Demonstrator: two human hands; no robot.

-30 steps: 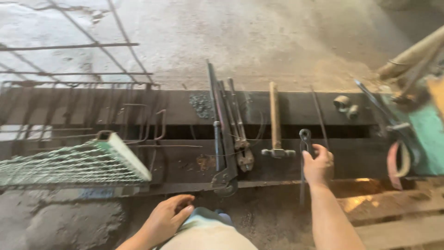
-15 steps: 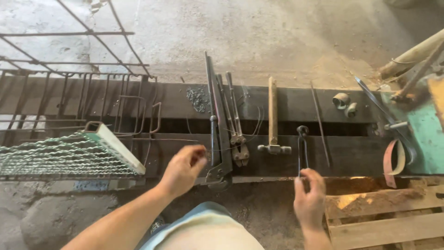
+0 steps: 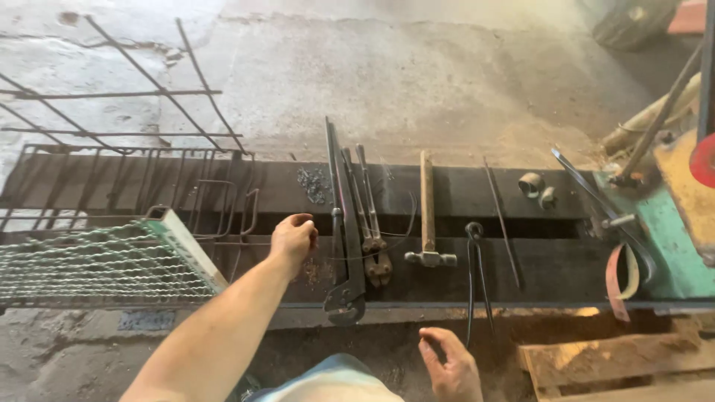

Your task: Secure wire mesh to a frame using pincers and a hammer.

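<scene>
Left hand (image 3: 293, 240) curled, empty, just at nine o'clock of long dark steel bolt cutters (image 3: 344, 246). Right hand (image 3: 450, 366) loosely open, empty, low at six o'clock below black iron tongs (image 3: 475, 275).

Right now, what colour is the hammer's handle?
Light brown wood; the hammer has a grey metal head, seen in the head view.

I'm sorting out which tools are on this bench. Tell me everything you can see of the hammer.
The hammer lies flat on the dark metal beams, spanning the gap between them. Its long, pale brown, wooden-looking handle points away from the person; the grey metal head sits at the near end, crosswise. It lies between the small bolt cutters and the black tongs, apart from both. Neither hand touches it.
</scene>
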